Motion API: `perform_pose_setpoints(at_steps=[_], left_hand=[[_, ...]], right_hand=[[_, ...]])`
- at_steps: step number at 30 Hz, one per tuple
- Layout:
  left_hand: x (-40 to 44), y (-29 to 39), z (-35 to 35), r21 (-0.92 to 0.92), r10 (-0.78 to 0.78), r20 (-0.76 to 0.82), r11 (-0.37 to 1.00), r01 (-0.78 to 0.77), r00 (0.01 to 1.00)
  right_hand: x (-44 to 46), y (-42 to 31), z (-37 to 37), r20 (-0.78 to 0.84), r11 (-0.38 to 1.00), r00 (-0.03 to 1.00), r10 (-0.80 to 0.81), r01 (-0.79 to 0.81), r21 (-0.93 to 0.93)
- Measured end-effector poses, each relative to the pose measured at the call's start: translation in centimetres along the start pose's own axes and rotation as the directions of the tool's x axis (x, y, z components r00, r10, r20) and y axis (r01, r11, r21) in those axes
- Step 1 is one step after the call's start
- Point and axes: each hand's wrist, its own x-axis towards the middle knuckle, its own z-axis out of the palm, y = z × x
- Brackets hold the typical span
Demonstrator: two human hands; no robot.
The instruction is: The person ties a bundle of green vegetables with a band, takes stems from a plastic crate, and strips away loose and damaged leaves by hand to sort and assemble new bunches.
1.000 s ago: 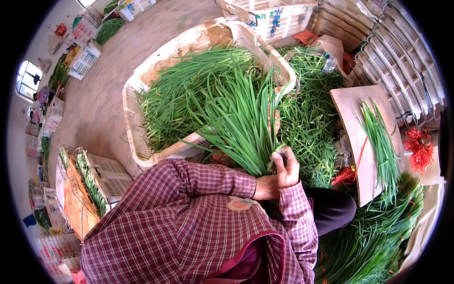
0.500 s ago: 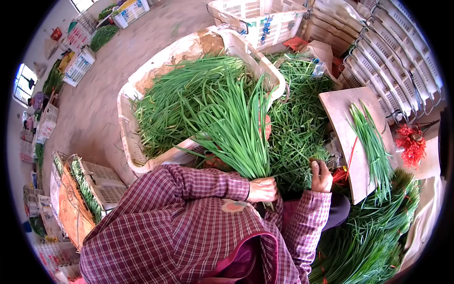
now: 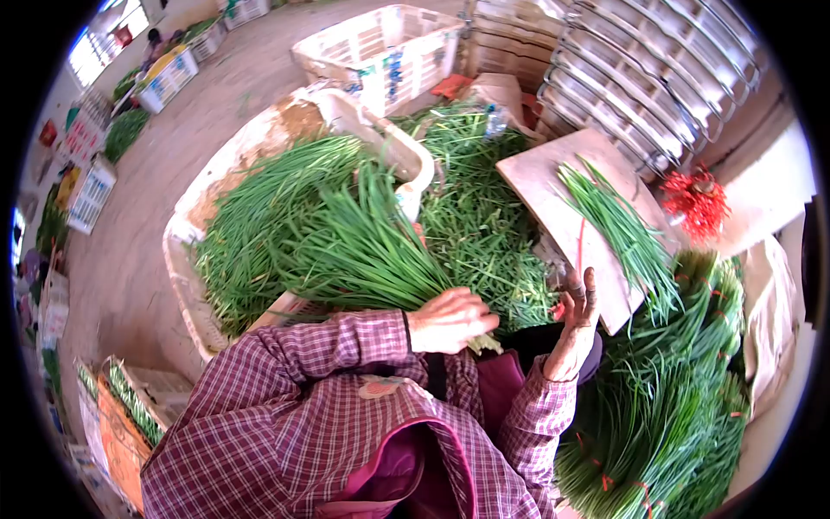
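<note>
My left hand (image 3: 451,321) is closed round the lower stems of a bunch of green chives (image 3: 372,246). The leaves fan out up and left over a white crate (image 3: 177,251) of loose chives. My right hand (image 3: 577,324) is raised beside the near left edge of a board (image 3: 540,177), fingers apart, with nothing visible in it. A thin red strip (image 3: 580,242) stands just above its fingers. On the board lies a smaller bunch of chives (image 3: 618,221).
Loose green leaves (image 3: 484,216) are heaped between crate and board. Tied chive bundles (image 3: 657,389) pile up at the right, below a cluster of red ties (image 3: 696,203). Stacked white crates (image 3: 644,78) stand behind the board; another crate (image 3: 380,60) is at the back.
My right hand has gone from curled fingers to spread ones. The bunch in my left hand has tilted further left and lower. The whole view has shifted as my head turned right.
</note>
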Motion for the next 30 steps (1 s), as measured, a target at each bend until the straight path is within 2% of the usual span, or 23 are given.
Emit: perform_pose_setpoints(at_steps=[1,2,3,4,5,6,7,10,11,12,13,14,16,17,18,21,23,24,25,26,27,30], left_hand=[[1.1,-0.2,-0.5,-0.010,-0.096,0.134,0.995,0.098,0.986],[1.6,-0.4,-1.3,-0.044,-0.045,0.030,0.998,0.046,0.999],[2.7,-0.4,-2.2,-0.100,-0.072,0.026,0.992,0.075,0.997],[2.8,-0.7,-2.4,-0.150,-0.087,-0.009,0.985,0.085,0.996],[2.7,-1.2,-2.5,-0.203,-0.104,-0.039,0.975,0.094,0.994],[2.9,-1.9,-2.8,-0.274,-0.121,-0.019,0.955,0.111,0.992],[2.9,-2.1,-3.6,-0.201,-0.193,0.071,0.958,0.203,0.979],[3.5,-2.5,-6.4,-0.174,-0.184,-0.068,0.970,0.170,0.980],[4.2,-2.7,-8.0,-0.172,-0.207,-0.104,0.967,0.187,0.973],[5.3,-2.6,-9.9,-0.183,-0.149,-0.226,0.977,0.109,0.963],[6.7,-1.7,-11.9,-0.246,-0.176,-0.276,0.963,0.108,0.945],[8.1,-0.8,-13.8,-0.243,-0.178,-0.271,0.964,0.111,0.946],[11.2,1.8,-16.4,-0.259,-0.081,-0.360,0.966,-0.015,0.930],[12.6,3.1,-17.3,-0.249,-0.001,-0.371,0.964,-0.098,0.929],[13.9,4.3,-17.7,-0.281,0.044,-0.419,0.944,-0.176,0.907],[16.8,6.8,-19.6,-0.349,0.103,-0.529,0.878,-0.327,0.842],[18.5,7.3,-20.6,-0.374,0.174,-0.568,0.817,-0.440,0.805],[19.5,7.3,-20.8,-0.343,0.238,-0.619,0.775,-0.531,0.748],[20.4,7.9,-21.3,-0.406,0.172,-0.609,0.771,-0.490,0.774],[21.6,8.0,-21.0,-0.507,0.226,-0.636,0.598,-0.621,0.738],[22.5,7.8,-20.8,-0.548,0.247,-0.631,0.530,-0.647,0.736],[25.7,5.6,-19.5,-0.651,0.319,-0.604,0.332,-0.683,0.730]], right_hand=[[0.1,-1.5,0.7,-0.042,0.996,0.999,-0.031,0.027,-0.088],[0.1,-1.6,1.4,-0.023,0.980,0.991,-0.132,0.127,-0.151],[0.5,-2.1,2.6,0.132,0.919,0.960,-0.245,0.274,-0.285],[0.5,-2.0,4.6,0.273,0.870,0.943,-0.190,0.291,-0.398],[-0.2,1.2,6.2,0.355,0.823,0.896,-0.267,0.403,-0.400],[0.0,1.2,6.8,0.332,0.860,0.913,-0.237,0.356,-0.366],[0.8,1.4,6.9,0.332,0.896,0.916,-0.227,0.330,-0.298],[2.4,-1.0,6.7,0.132,0.970,0.967,-0.219,0.201,0.137],[2.7,-1.6,6.5,0.110,0.970,0.978,-0.178,0.155,0.187],[3.2,-1.7,6.3,0.143,0.973,0.970,-0.197,0.177,0.145],[3.8,-1.8,6.2,0.174,0.975,0.961,-0.213,0.198,0.100],[4.2,-2.0,7.0,0.192,0.965,0.951,-0.243,0.218,0.142],[5.4,-2.1,8.7,0.254,0.960,0.930,-0.266,0.230,0.160],[6.4,-0.7,9.3,0.389,0.970,0.889,-0.241,0.229,0.076],[7.6,-1.0,10.5,0.411,0.977,0.896,-0.170,0.100,0.187],[10.2,-3.6,8.8,0.204,0.873,0.852,-0.482,0.487,0.028],[11.8,-5.5,6.6,0.034,0.842,0.842,-0.539,0.539,0.019],[12.2,-7.8,5.5,-0.042,0.813,0.812,-0.582,0.581,-0.042],[12.6,-10.1,4.2,-0.113,0.781,0.772,-0.625,0.616,-0.105],[13.6,-11.1,2.8,-0.109,0.700,0.695,-0.711,0.683,-0.210],[14.6,-11.7,1.1,-0.091,0.604,0.609,-0.788,0.735,-0.309],[15.9,-13.7,-4.7,0.014,0.466,0.611,-0.792,0.618,-0.633]])
